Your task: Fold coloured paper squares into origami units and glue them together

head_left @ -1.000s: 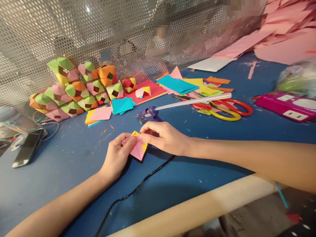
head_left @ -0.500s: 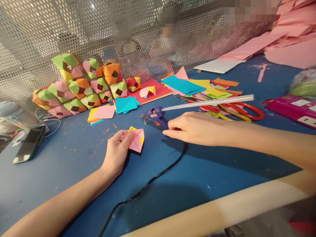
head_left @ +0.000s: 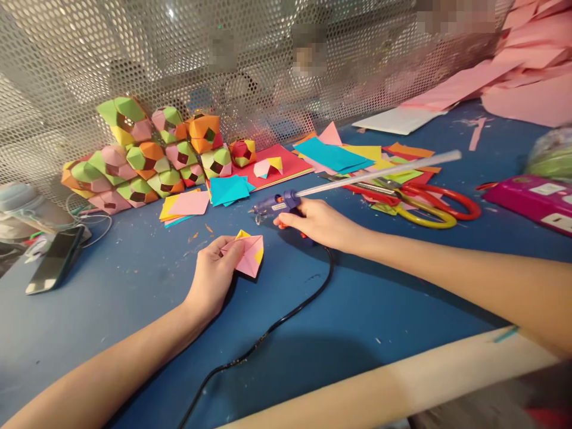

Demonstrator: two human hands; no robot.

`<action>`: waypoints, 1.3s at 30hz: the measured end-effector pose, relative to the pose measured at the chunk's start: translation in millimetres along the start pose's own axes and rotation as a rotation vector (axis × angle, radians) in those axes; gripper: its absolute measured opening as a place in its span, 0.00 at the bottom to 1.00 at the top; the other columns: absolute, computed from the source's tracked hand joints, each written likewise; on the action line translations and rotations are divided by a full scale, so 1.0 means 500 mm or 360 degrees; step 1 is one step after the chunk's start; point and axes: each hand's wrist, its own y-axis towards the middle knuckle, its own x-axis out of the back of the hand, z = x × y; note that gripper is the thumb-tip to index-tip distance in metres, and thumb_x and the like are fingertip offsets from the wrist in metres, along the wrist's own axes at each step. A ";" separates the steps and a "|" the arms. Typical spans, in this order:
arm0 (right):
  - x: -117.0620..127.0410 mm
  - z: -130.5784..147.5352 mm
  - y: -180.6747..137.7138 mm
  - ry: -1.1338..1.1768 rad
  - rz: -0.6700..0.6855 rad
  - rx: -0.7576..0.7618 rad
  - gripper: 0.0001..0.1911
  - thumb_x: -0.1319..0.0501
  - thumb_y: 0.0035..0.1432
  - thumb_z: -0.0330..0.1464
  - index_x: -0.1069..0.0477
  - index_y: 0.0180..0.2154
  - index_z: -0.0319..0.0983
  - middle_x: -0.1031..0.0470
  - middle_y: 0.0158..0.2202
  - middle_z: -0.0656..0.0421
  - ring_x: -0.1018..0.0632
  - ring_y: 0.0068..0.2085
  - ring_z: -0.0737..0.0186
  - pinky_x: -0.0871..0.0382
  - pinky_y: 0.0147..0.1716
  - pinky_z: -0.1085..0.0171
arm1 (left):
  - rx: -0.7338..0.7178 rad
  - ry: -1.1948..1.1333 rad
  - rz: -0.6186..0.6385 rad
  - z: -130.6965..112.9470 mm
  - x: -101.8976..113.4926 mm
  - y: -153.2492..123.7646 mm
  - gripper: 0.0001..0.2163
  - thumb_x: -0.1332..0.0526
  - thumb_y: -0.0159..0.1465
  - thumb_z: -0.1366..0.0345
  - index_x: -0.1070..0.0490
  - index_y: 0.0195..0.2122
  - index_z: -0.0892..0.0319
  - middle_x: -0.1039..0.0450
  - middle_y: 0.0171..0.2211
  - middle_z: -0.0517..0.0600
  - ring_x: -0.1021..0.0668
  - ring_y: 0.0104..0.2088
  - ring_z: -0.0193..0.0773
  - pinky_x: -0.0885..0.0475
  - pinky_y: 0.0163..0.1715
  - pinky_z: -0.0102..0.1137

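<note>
Between thumb and fingers, my left hand (head_left: 213, 267) pinches a folded pink and yellow paper piece (head_left: 252, 257) just above the blue table. My right hand (head_left: 315, 221) is wrapped round the handle of a purple hot glue gun (head_left: 277, 205), its nozzle pointing left. A long clear glue stick (head_left: 379, 173) sticks out of the gun's back. From the handle a black cord (head_left: 295, 310) curves down to the table's front edge. The gun is apart from the folded paper, up and to its right.
Folded paper balls (head_left: 147, 158) are stacked against the perforated metal screen (head_left: 259, 36). Blue paper squares (head_left: 229, 190) and pink and yellow ones (head_left: 190, 204) lie before them. Scissors (head_left: 429, 205) rest on paper scraps at right. A phone (head_left: 53, 262) lies left, a magenta power strip (head_left: 531, 199) far right.
My right hand has closed further round the glue gun's handle, and the gun has shifted slightly left, its glue stick tilting up more. My left hand with the folded paper has hardly moved.
</note>
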 end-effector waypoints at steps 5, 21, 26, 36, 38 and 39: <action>0.023 0.024 -0.061 -0.0019 -0.0029 0.0229 0.13 0.44 0.58 0.40 0.32 0.37 0.38 0.25 0.31 0.59 0.25 0.31 0.63 0.33 0.31 0.65 | -0.0017 -0.0013 -0.0001 0.006 0.004 0.004 0.13 0.38 0.57 0.55 0.26 0.34 0.61 0.27 0.28 0.47 0.29 0.27 0.32 0.37 0.27 0.25; 0.013 0.073 -0.103 -0.0501 0.0012 0.0448 0.09 0.44 0.56 0.35 0.40 0.26 0.41 0.32 0.21 0.63 0.34 0.21 0.68 0.43 0.22 0.69 | -0.0136 0.0170 0.0021 -0.009 -0.001 -0.003 0.12 0.40 0.57 0.57 0.25 0.33 0.61 0.25 0.27 0.47 0.28 0.26 0.34 0.35 0.28 0.27; 0.009 0.067 -0.105 -0.0531 -0.0005 0.0579 0.09 0.44 0.57 0.35 0.41 0.26 0.40 0.33 0.22 0.63 0.34 0.21 0.69 0.43 0.23 0.69 | -0.0153 0.0200 0.0003 -0.007 -0.001 -0.003 0.12 0.40 0.58 0.57 0.26 0.32 0.61 0.28 0.25 0.46 0.30 0.25 0.33 0.36 0.27 0.26; 0.008 0.061 -0.108 -0.0642 -0.0074 0.0692 0.09 0.45 0.57 0.35 0.41 0.26 0.40 0.32 0.22 0.63 0.33 0.22 0.68 0.44 0.23 0.68 | -0.0196 0.0286 -0.0012 -0.009 0.000 -0.005 0.12 0.40 0.58 0.56 0.26 0.31 0.61 0.28 0.25 0.46 0.30 0.25 0.33 0.36 0.27 0.26; 0.010 0.063 -0.108 -0.0663 -0.0090 0.0672 0.09 0.44 0.57 0.34 0.41 0.26 0.40 0.33 0.21 0.63 0.33 0.21 0.68 0.45 0.23 0.68 | -0.0179 0.0245 -0.0022 -0.011 -0.001 -0.006 0.13 0.40 0.57 0.56 0.26 0.31 0.61 0.28 0.24 0.46 0.30 0.25 0.33 0.37 0.26 0.26; 0.011 0.064 -0.108 -0.0667 -0.0098 0.0660 0.10 0.44 0.57 0.34 0.42 0.25 0.40 0.33 0.21 0.63 0.34 0.21 0.68 0.45 0.23 0.68 | -0.0172 0.0228 -0.0024 -0.011 -0.001 -0.006 0.13 0.40 0.57 0.56 0.26 0.31 0.61 0.28 0.24 0.46 0.30 0.25 0.32 0.37 0.26 0.26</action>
